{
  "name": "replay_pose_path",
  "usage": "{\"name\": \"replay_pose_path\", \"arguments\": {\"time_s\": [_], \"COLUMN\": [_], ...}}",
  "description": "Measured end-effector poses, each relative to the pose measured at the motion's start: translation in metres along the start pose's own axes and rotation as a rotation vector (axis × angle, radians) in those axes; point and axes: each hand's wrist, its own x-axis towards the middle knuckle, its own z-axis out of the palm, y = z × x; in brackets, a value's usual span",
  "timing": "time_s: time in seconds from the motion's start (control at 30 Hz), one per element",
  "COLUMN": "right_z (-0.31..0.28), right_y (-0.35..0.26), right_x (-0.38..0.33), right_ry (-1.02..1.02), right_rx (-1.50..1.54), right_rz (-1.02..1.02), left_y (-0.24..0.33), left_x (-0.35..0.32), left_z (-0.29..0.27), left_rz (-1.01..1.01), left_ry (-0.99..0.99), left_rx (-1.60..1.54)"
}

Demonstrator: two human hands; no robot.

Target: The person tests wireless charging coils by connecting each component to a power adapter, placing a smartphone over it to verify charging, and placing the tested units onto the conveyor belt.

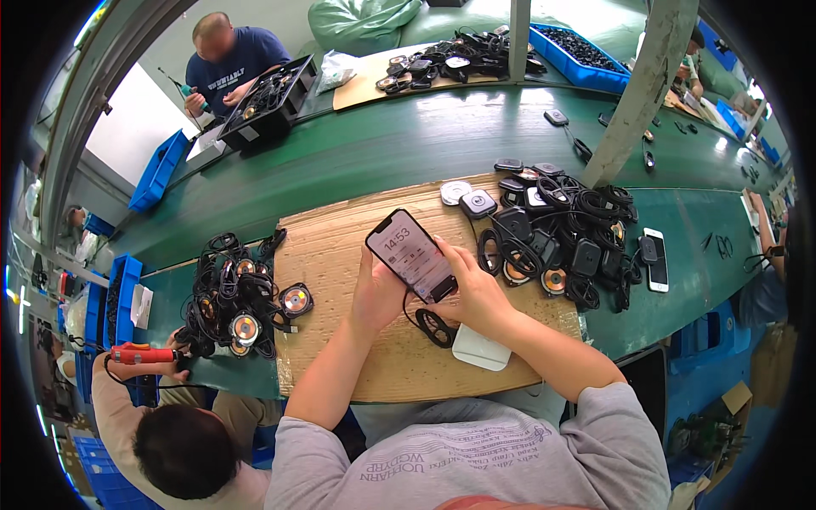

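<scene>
black-edged rectangular smartphone with a lit screen [412,255] tilts above the middle of the brown corrugated cardboard sheet [327,255], between the two hands. the right hand [478,297] grips it, fingers along its right edge and near its bottom end. the left hand [380,297] lies against its lower left edge; most of those fingers are hidden behind it, so i cannot tell how far they close. below the right hand, a thin black coiled cable [436,330] and a white rounded-square pad [482,348] lie on the sheet. one heap of black cabled discs [243,330] spreads at the sheet's left edge; another heap of black rounded-square pads with cables [586,257] covers its upper right corner. a white rectangular smartphone [658,274] lies right of the sheet.
</scene>
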Motion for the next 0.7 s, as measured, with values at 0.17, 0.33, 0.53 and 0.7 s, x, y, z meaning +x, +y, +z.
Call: {"name": "replay_pose_path", "arguments": {"time_s": [0.17, 0.33, 0.53, 0.7], "right_z": [-0.001, 0.005, 0.011, 0.020], "right_y": [0.000, 0.004, 0.007, 0.007], "right_x": [0.000, -0.001, 0.003, 0.003], "right_ry": [0.002, -0.001, -0.012, -0.016], "right_rx": [-0.003, 0.007, 0.034, -0.004], "right_rz": [-0.011, -0.033, -0.019, 0.055], "left_y": [0.000, -0.004, -0.011, -0.016], "left_x": [0.000, 0.002, 0.005, 0.009], "left_z": [0.001, -0.003, 0.008, 0.011], "left_rz": [0.002, 0.047, 0.089, 0.082], "left_ry": [-0.001, 0.019, 0.116, 0.173], "left_rx": [-0.013, 0.040, 0.051, 0.022]}}
